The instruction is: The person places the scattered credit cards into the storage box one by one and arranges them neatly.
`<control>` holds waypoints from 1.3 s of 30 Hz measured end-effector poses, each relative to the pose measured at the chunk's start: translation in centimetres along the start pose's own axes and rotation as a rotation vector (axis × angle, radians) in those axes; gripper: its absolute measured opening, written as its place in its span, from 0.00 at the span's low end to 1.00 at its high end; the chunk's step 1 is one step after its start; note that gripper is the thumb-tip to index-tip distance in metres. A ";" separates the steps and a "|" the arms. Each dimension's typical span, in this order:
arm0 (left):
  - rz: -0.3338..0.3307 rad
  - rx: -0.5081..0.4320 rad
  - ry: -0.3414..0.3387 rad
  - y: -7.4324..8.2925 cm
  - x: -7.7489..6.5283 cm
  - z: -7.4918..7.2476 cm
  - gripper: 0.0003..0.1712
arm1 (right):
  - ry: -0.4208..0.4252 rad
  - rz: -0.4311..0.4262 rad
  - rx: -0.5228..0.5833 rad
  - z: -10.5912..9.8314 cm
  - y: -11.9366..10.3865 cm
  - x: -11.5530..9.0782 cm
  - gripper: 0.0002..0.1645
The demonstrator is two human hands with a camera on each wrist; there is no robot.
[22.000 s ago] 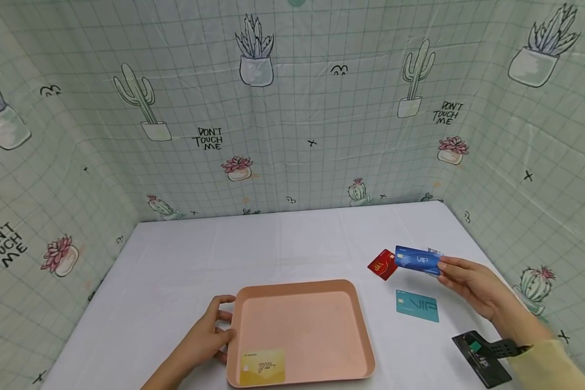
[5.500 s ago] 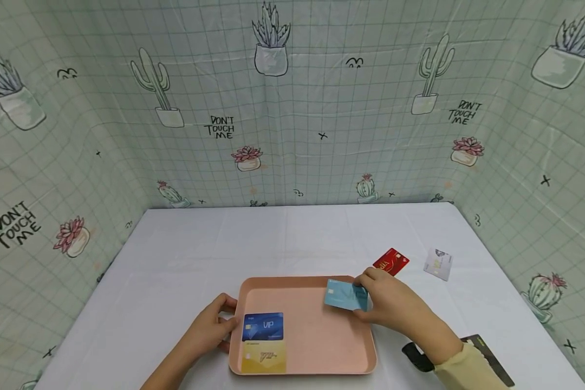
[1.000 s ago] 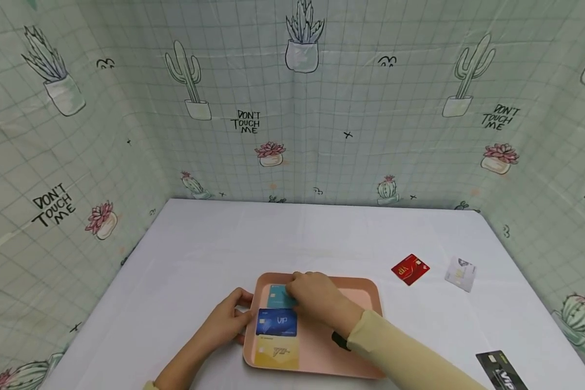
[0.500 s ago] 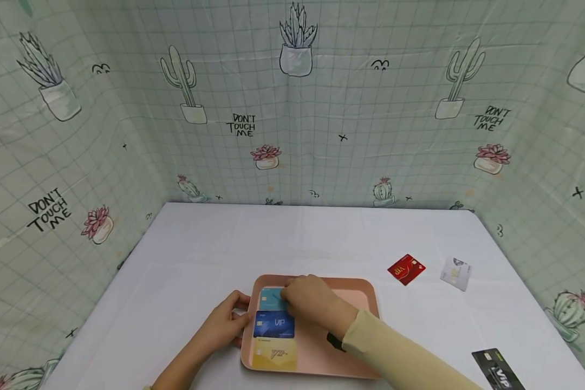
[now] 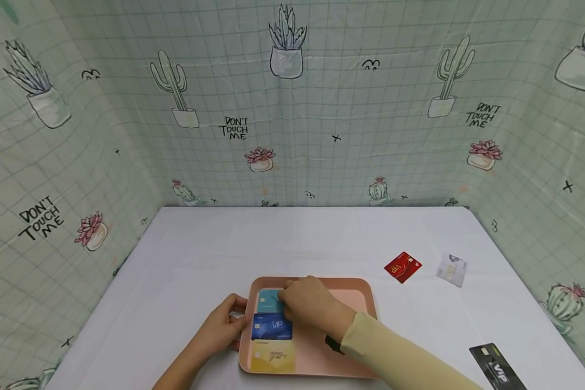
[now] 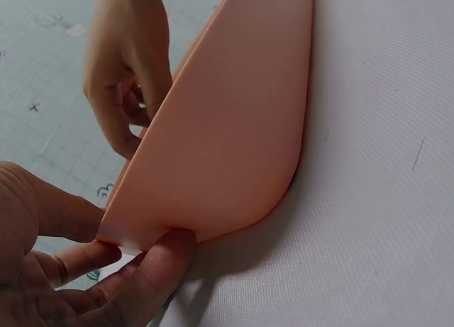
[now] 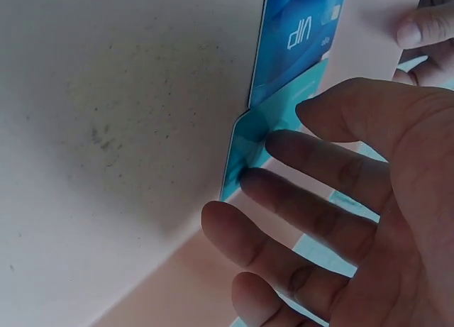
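On the left part of a pink tray (image 5: pixel 331 367) lie a teal card (image 5: pixel 269 300), a blue VIP card (image 5: pixel 273 326) and a yellow card (image 5: pixel 274 356), one below another. My right hand (image 5: pixel 317 303) reaches over the tray, covering the teal card's right end. In the right wrist view, fingertips of this hand (image 7: pixel 340 199) touch the teal card (image 7: pixel 248 139), fairly straight, with the thumb beside them. My left hand (image 5: pixel 219 330) holds the tray's left side. Up close in the left wrist view, the fingers and thumb of this hand (image 6: pixel 78 263) bend against the tray's corner (image 6: pixel 206 150).
To the right of the tray, a red card (image 5: pixel 402 267) and a pale, whitish card (image 5: pixel 452 270) lie on the white tabletop (image 5: pixel 214 244). A black VIP card (image 5: pixel 497 366) is nearer the front right. Patterned cloth (image 5: pixel 312 108) hangs around the table.
Since the earliest frame, the blue and teal cards have come onto the tray. In the last second my right hand has slid the teal card slightly left; my left hand stays on the tray.
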State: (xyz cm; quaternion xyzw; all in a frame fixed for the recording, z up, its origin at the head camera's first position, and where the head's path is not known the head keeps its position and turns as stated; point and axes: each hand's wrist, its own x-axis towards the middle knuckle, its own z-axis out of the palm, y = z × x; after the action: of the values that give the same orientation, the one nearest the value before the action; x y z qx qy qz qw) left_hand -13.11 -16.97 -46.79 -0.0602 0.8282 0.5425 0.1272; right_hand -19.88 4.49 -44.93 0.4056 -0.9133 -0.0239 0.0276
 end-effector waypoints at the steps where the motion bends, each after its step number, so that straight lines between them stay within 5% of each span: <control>1: 0.001 -0.004 -0.002 0.0 0.0 0.0 0.17 | -0.002 0.002 -0.002 0.0 0.0 0.0 0.09; 15: 0.014 -0.006 -0.012 0.0 0.2 -0.1 0.17 | 0.075 0.053 0.012 -2.2 1.4 -0.7 0.07; 26: 0.012 0.005 0.009 0.1 0.2 -0.4 0.18 | 0.208 0.124 -0.009 -2.7 4.1 -3.3 0.09; 39: 0.004 0.002 0.014 0.0 0.4 -0.1 0.17 | 0.134 0.229 -0.014 -3.2 7.7 -7.5 0.09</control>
State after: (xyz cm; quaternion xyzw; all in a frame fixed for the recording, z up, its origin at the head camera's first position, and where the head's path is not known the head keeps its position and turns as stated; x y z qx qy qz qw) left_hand -13.48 -17.00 -46.87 -0.0621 0.8298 0.5414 0.1205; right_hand -20.38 15.15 -41.47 0.2991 -0.9496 0.0001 0.0942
